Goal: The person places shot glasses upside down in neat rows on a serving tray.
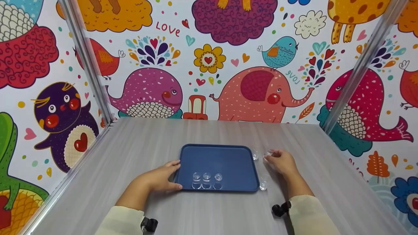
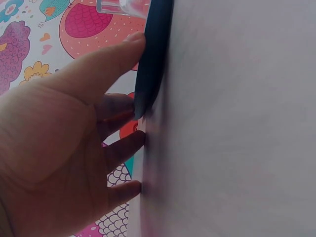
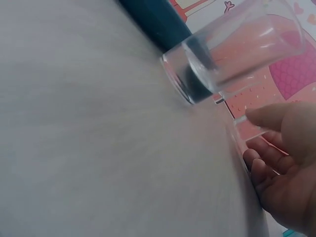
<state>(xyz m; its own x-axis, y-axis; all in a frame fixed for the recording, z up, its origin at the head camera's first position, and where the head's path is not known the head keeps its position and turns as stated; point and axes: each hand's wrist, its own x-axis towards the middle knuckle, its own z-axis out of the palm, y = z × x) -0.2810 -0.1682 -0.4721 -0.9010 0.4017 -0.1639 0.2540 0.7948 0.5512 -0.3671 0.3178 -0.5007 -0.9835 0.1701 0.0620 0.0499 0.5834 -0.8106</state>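
Observation:
A blue tray [image 1: 215, 158] lies on the table with three small clear glasses in a row on its near part: the left glass [image 1: 196, 184], the middle glass [image 1: 206, 184] and the right glass [image 1: 217, 184]. My left hand [image 1: 158, 178] touches the tray's left side, thumb at the near corner and fingers spread fairly straight. Off the tray's right edge, my right hand [image 1: 283, 163] pinches another clear glass [image 1: 267, 155], mostly hidden by the fingers. Close to that hand stand a far glass [image 1: 255, 156] and a near glass [image 3: 232, 54].
The grey wood-grain table [image 1: 209, 212] runs back to a wall [image 1: 228, 55] printed with cartoon animals. Metal posts [image 1: 88, 58] rise at the table's back corners. Black wrist cameras [image 1: 150, 225] sit at both sleeves.

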